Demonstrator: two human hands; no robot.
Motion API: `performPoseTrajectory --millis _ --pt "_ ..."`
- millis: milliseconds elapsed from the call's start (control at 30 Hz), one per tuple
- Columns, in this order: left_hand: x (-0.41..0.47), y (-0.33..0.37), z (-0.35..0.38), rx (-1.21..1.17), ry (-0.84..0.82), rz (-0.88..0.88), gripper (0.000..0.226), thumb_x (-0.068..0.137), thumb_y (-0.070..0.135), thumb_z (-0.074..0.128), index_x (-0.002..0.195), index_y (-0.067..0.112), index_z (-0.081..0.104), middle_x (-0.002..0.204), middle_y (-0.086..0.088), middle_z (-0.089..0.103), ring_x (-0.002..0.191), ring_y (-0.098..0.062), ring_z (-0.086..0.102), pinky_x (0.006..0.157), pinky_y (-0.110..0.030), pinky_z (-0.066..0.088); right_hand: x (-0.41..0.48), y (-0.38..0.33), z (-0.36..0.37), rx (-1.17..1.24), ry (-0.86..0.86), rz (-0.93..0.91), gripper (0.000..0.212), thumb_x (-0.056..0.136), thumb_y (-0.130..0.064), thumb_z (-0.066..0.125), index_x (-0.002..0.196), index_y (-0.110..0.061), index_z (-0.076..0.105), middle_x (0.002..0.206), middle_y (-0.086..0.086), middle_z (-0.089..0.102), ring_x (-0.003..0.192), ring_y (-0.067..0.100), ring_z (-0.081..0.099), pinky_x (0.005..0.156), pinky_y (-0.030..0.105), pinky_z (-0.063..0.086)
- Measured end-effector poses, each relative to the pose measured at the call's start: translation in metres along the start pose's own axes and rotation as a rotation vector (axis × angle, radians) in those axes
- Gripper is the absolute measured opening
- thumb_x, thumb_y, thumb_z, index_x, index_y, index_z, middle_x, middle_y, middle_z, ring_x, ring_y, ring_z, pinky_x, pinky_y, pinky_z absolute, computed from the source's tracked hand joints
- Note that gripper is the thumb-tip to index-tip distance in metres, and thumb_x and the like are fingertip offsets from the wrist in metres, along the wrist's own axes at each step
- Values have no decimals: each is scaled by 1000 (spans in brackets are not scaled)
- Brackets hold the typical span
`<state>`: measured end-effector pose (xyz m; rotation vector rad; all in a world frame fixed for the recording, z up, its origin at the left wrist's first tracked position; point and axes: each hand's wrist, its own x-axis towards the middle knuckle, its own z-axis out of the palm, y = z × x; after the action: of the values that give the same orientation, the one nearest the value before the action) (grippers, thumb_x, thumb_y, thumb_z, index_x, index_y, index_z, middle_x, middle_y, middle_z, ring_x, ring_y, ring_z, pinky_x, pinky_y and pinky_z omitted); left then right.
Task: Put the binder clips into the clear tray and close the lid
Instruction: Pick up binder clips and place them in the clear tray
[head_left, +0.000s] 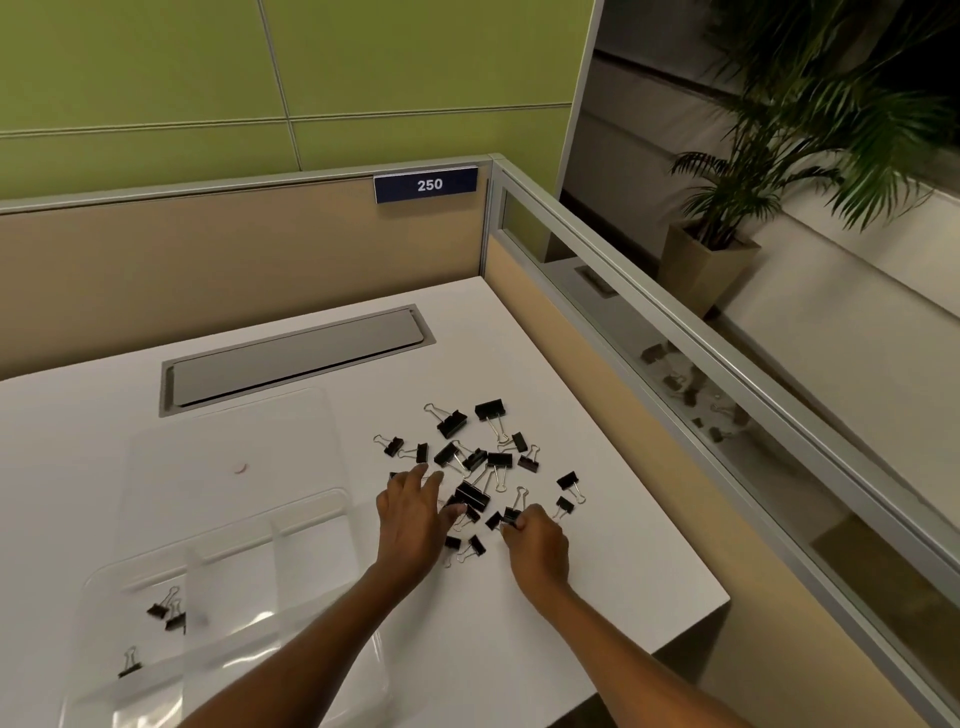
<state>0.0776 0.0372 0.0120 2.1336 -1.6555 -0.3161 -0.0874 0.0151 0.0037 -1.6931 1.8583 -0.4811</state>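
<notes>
Several black binder clips lie scattered on the white desk, right of centre. The clear tray sits at the left with its lid swung open behind it, flat on the desk. Three clips lie in the tray's left compartment. My left hand reaches into the pile with fingers spread, touching clips. My right hand is curled at the pile's near edge and pinches a binder clip.
A grey cable hatch is set into the desk behind the tray. Beige partition walls stand at the back and along the right, the right one with a glass strip. The desk's right edge is close to my right hand.
</notes>
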Motion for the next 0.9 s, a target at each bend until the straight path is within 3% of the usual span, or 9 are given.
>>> performPoseTrajectory --millis 133,233,400,633,800,900 --pt "-5 -15 -19 -13 70 -8 55 83 43 63 128 12 52 136 -13 49 126 -32 39 98 -45 33 -8 -34 4 225 -76 -38 11 84 -16 70 89 -9 63 80 2 64 73 15 61 52 14 42" --pt "-10 -33 -32 -18 101 -36 55 82 45 64 124 10 54 134 -15 49 125 -33 40 97 -47 35 -14 -63 12 320 -168 -44 9 83 -15 71 88 -9 66 76 -1 65 70 17 66 61 31 58" --pt "-25 -70 -56 -8 133 -116 61 84 51 56 128 8 51 138 -18 46 129 -34 37 103 -48 33 -27 -103 33 376 -243 -117 11 81 -18 73 87 -10 71 78 -6 67 77 7 63 73 23 52" --pt "-58 -132 -94 23 213 -185 76 84 68 27 124 10 55 135 -16 49 128 -33 38 103 -47 35 -54 -157 65 473 -406 -117 7 80 -17 72 78 -10 71 76 2 71 64 15 67 57 21 47" --pt "-87 -174 -122 74 228 -262 68 85 60 31 120 9 58 132 -16 52 126 -34 43 101 -47 36 -82 -191 97 440 -523 -196 6 80 -17 72 75 -12 72 75 2 72 66 18 70 56 21 46" --pt "-105 -202 -134 118 232 -295 67 86 61 32 117 9 61 129 -16 55 122 -35 47 99 -47 39 -98 -207 120 356 -535 -301 6 79 -21 74 78 -15 73 76 -4 71 72 12 67 65 21 50"
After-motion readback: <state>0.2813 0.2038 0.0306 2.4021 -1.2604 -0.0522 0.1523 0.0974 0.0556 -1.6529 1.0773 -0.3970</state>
